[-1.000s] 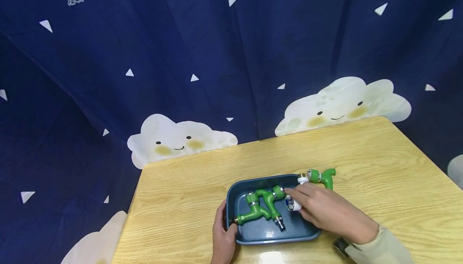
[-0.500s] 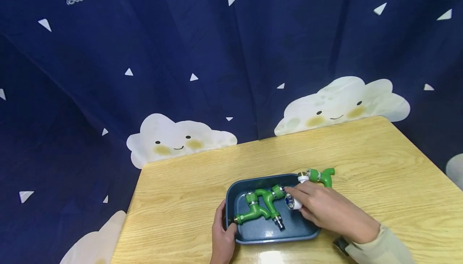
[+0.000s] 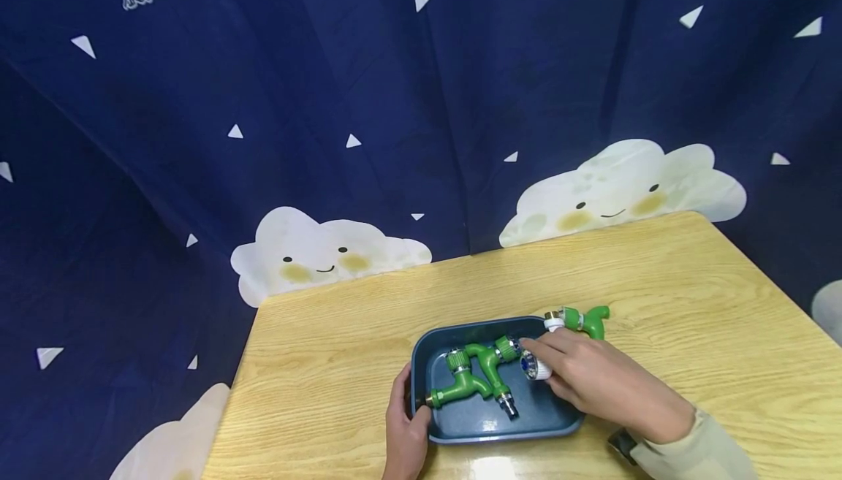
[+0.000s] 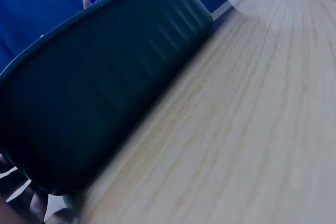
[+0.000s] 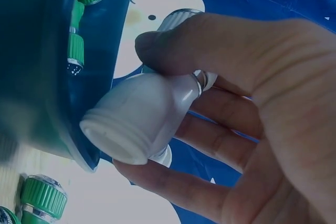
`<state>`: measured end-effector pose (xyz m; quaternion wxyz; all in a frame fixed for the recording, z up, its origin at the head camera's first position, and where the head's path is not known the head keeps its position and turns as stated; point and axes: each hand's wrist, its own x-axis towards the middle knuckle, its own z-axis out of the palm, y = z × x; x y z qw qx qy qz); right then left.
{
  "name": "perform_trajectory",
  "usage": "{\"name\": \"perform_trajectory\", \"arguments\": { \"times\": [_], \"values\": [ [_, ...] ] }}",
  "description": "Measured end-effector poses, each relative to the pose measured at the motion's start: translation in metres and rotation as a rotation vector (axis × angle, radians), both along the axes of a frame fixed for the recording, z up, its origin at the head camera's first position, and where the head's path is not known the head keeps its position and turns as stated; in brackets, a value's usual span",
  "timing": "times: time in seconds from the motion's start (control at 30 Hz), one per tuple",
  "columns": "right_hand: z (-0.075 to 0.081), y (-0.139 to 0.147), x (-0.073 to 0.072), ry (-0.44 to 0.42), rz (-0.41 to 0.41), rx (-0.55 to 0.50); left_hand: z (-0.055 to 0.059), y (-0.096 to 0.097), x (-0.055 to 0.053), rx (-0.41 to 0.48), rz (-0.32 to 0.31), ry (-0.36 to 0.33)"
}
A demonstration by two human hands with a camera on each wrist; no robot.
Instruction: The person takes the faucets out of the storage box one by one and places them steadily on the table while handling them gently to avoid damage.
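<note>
A white tap (image 3: pixel 536 367) with a chrome, blue-centred knob is held by my right hand (image 3: pixel 588 378) over the right side of a dark blue basin (image 3: pixel 506 436). In the right wrist view the thumb presses one side of the white tap (image 5: pixel 136 114) and the fingers curl behind it. Two green taps lie in the basin: a brass-ended one (image 3: pixel 460 385) at the left and a chrome-tipped one (image 3: pixel 490 367) beside it. My left hand (image 3: pixel 408 429) grips the basin's left wall, thumb at the rim; the left wrist view shows mostly the basin's outer wall (image 4: pixel 105 77).
Another green tap (image 3: pixel 592 321) lies on the wooden table (image 3: pixel 316 363) just beyond the basin's right end, partly hidden behind my right hand. A dark blue curtain (image 3: pixel 395 100) with clouds hangs behind the table's far edge.
My right hand and the white tap have shifted very slightly to the right. The left hand, the basin and the green taps look unmoved.
</note>
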<state>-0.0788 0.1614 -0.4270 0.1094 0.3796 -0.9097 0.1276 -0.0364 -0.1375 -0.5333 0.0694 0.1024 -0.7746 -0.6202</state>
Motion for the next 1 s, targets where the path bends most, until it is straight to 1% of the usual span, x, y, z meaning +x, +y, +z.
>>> {"name": "perform_trajectory", "arguments": {
  "times": [0.1, 0.37, 0.6, 0.77, 1.0],
  "values": [
    [0.0014, 0.0009, 0.0003, -0.02, -0.009, 0.009, -0.0002, 0.0001, -0.0003, 0.003, 0.0, 0.003],
    [0.0039, 0.0027, 0.0, -0.037, -0.023, 0.019, -0.0007, 0.0002, 0.0001, 0.002, 0.004, 0.011],
    [0.0023, 0.0039, 0.0, -0.009, -0.027, -0.001, -0.0021, 0.0, 0.0018, 0.008, 0.006, 0.024],
    [0.0032, 0.0053, -0.0002, -0.008, -0.038, -0.004, -0.0018, 0.0001, 0.0018, 0.006, 0.007, 0.02],
    [0.0057, 0.0083, -0.0007, -0.045, -0.065, 0.012, -0.0016, -0.0001, 0.0004, 0.01, 0.001, 0.01]
  ]
}}
